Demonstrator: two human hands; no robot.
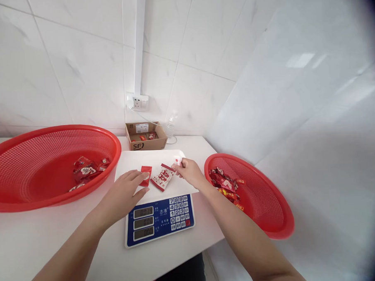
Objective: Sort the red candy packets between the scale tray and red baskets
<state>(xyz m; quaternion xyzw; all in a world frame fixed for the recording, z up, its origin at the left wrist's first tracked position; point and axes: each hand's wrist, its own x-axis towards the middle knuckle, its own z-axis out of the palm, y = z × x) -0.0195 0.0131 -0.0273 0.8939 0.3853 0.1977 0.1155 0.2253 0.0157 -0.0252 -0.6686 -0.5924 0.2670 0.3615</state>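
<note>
A digital scale [160, 218] with a white weighing pan [135, 161] and a blue keypad panel stands on the white table in front of me. On the pan lie a small red packet [146, 174] and a red-and-white packet [163, 176]. My left hand [125, 193] rests on the pan with fingers stretched out, its fingertips touching the small red packet. My right hand [190, 171] pinches a small white-and-red candy [177, 160] above the pan, beside the red-and-white packet.
A large red mesh basket [28, 197] at the left holds several red packets [87, 169]. A smaller red basket [271, 219] at the right holds more. A cardboard box [146, 136], a clear bottle [171, 126] and a wall socket [137, 102] stand at the back.
</note>
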